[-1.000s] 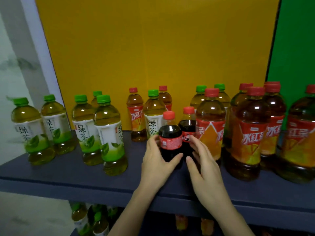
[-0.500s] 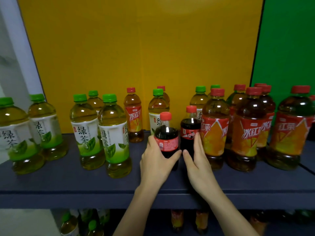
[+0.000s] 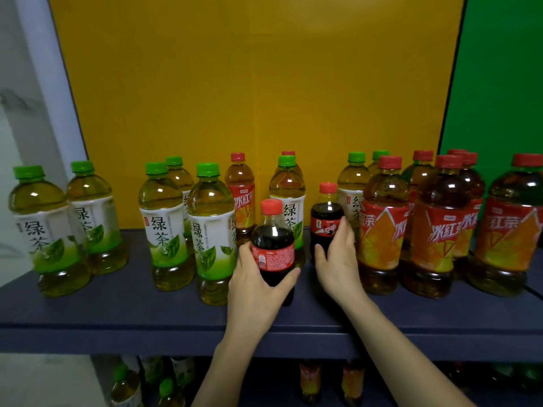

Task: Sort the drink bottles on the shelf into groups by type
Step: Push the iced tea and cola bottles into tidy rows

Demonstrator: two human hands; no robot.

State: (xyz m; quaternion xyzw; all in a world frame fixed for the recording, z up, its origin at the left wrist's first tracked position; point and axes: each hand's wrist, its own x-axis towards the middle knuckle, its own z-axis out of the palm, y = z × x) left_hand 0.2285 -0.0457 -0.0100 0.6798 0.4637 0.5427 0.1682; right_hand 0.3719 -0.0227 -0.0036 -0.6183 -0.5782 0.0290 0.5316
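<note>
Two small cola bottles stand mid-shelf. My left hand [image 3: 258,286] grips the nearer cola bottle [image 3: 273,248] around its red label. My right hand [image 3: 338,259] wraps the farther cola bottle [image 3: 326,221] from its right side. Several green tea bottles [image 3: 163,227] with green caps fill the left half of the dark shelf [image 3: 117,304]. Several iced red tea bottles [image 3: 439,227] with red caps crowd the right. One red tea bottle [image 3: 241,195] and a green tea bottle [image 3: 289,195] stand at the back behind the colas; more green tea bottles [image 3: 354,186] stand behind the red ones.
A yellow panel [image 3: 249,83] backs the shelf, with a green panel [image 3: 499,83] at the right. A lower shelf holds more bottles [image 3: 310,380]. A bare strip of shelf runs along the front edge.
The two cola bottles, side by side before, are now apart: my left hand has drawn its bottle forward and left, while my right hand stays on the farther one.
</note>
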